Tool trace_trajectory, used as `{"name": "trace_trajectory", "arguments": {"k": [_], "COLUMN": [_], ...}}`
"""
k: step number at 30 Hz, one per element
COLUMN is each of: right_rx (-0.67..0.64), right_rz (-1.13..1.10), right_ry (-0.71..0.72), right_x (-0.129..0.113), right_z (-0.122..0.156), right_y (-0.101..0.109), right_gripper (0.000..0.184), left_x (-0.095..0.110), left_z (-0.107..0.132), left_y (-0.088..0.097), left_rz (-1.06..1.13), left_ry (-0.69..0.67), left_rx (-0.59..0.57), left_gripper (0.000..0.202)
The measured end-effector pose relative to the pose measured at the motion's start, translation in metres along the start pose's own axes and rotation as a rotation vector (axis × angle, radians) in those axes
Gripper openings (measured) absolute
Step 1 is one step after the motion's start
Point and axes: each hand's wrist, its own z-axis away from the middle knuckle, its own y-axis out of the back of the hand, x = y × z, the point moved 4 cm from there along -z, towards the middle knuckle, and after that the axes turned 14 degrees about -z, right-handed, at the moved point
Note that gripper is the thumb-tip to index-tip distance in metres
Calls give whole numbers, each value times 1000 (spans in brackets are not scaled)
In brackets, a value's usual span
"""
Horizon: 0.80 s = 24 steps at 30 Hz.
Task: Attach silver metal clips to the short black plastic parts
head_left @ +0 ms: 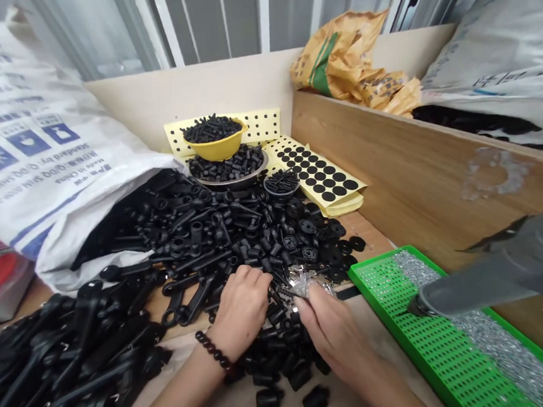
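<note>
My left hand (243,304), with a dark beaded bracelet at the wrist, is closed with its fingers curled down among black plastic parts. What its fingertips hold, if anything, is hidden. My right hand (328,325) pinches a small silver metal piece (302,287) between thumb and fingers, just right of the left hand. Beneath and behind it lies a small heap of shiny metal pieces (325,282). Short black plastic cylinders (269,399) are scattered in front, between my forearms. A big pile of black plastic handles and caps (198,235) spreads beyond both hands.
A green perforated tray (380,308) of small metal pins stands at the right, under a grey tube-like tool (486,267). Behind are a yellow bowl (219,148), a metal bowl (232,183) and sticker sheets (335,203). A white sack (58,152) leans left; a wooden board (391,155) bounds the right.
</note>
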Motion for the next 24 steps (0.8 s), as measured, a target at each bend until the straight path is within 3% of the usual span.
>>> {"name": "trace_trajectory", "arguments": {"k": [2, 7, 9, 12, 16, 20, 24], "right_rx": [5, 25, 32, 24, -7, -3, 8], "right_rz": [-13, -17, -18, -16, -3, 39, 107], "right_ry": [-10, -20, -13, -7, 19, 82, 135], "right_x": [1, 0, -2, -7, -14, -18, -20], "right_z": [0, -3, -4, -4, -1, 2, 6], "right_y": [-1, 5, 7, 8, 4, 3, 3], "right_gripper": [21, 21, 22, 22, 23, 25, 26], "left_x": [4, -3, -12, -26, -19, -5, 8], "left_z": [-8, -15, -12, 0, 19, 31, 39], "left_y": [-4, 1, 7, 8, -2, -3, -5], "left_rz": [-95, -60, 189, 869, 1502, 1714, 1712], "left_ry": [2, 9, 87, 373, 670, 750, 693], "left_rx": [-48, -2, 60, 106, 78, 121, 58], "left_gripper": [23, 25, 24, 19, 27, 33, 30]}}
